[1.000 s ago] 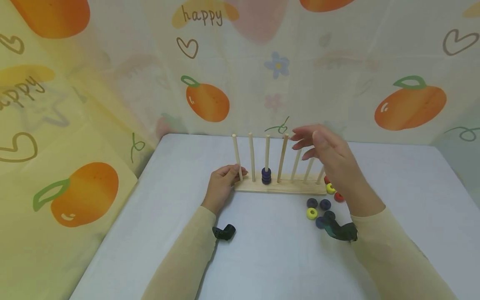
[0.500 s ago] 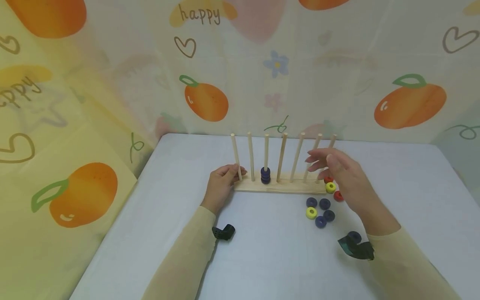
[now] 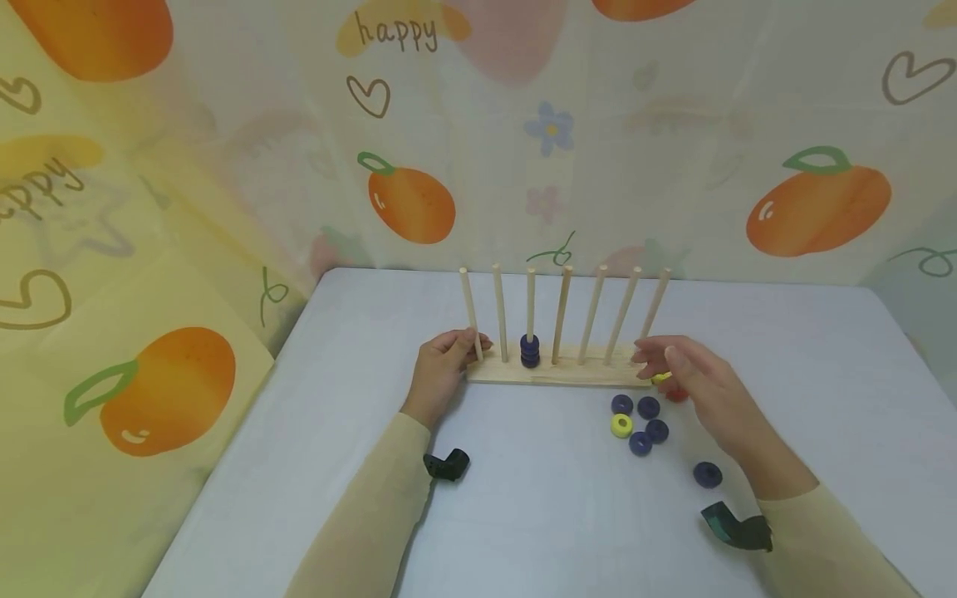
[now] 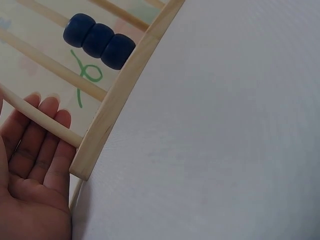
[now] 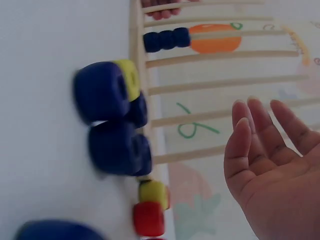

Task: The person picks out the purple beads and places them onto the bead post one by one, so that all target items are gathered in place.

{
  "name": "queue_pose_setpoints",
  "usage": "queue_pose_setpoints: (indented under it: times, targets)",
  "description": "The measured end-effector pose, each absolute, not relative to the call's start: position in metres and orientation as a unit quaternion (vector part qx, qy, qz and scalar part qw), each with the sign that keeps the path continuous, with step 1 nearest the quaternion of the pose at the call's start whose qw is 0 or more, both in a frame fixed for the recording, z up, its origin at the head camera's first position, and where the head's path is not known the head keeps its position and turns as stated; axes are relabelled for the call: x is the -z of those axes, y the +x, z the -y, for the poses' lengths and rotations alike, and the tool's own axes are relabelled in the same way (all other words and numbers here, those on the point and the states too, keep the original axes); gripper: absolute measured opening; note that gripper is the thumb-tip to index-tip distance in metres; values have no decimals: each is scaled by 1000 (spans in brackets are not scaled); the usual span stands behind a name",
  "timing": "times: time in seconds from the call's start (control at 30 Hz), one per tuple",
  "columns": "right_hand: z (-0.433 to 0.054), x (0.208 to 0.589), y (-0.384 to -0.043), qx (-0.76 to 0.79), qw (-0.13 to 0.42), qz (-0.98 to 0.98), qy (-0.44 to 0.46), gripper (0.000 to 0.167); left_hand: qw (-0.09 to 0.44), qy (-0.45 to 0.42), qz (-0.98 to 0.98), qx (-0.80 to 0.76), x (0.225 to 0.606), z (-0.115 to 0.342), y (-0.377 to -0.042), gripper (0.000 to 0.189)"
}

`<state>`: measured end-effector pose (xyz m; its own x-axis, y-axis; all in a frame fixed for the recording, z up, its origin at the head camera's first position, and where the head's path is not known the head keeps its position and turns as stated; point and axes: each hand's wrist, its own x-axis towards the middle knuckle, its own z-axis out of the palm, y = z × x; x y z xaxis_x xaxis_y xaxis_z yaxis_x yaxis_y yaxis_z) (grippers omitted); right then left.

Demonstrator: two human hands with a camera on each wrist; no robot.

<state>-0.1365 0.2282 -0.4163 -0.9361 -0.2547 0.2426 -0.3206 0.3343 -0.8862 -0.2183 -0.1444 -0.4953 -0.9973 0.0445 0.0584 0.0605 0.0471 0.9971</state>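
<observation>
A wooden peg rack (image 3: 561, 379) stands on the table, with several upright pegs in a row. Three dark blue beads (image 3: 530, 352) are stacked on its third peg from the left. My left hand (image 3: 439, 374) holds the leftmost peg (image 4: 50, 123) low down, thumb in front and fingers behind it. At the rack's right end my right hand (image 3: 703, 386) hovers with relaxed fingers and nothing in them. Under and beside it lie a red bead (image 5: 148, 218) and a yellow bead (image 5: 152, 194), partly hidden by the fingers in the head view.
Several loose blue beads (image 3: 648, 407) and another yellow bead (image 3: 621, 426) lie in front of the rack's right end. One blue bead (image 3: 708, 474) sits apart, nearer the right sleeve. A patterned cloth (image 3: 486, 166) hangs behind the white-covered table (image 3: 553, 515).
My right hand has come down and to the right from above the pegs to beside the rack's right end, uncovering the right-hand pegs and the nearer blue bead. My left hand has stayed put.
</observation>
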Motion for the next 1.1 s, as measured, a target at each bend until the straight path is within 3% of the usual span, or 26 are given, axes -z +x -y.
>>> queue_pose_setpoints:
  times: [0.8,1.1]
  targets:
    - [-263,473,-112,-523,-25,847,91,40,3,-38,715,698,496,144,-218,47]
    - [-266,487,-112,-514,-13,845,144,47,7,-36,721,692,495,145,-218,45]
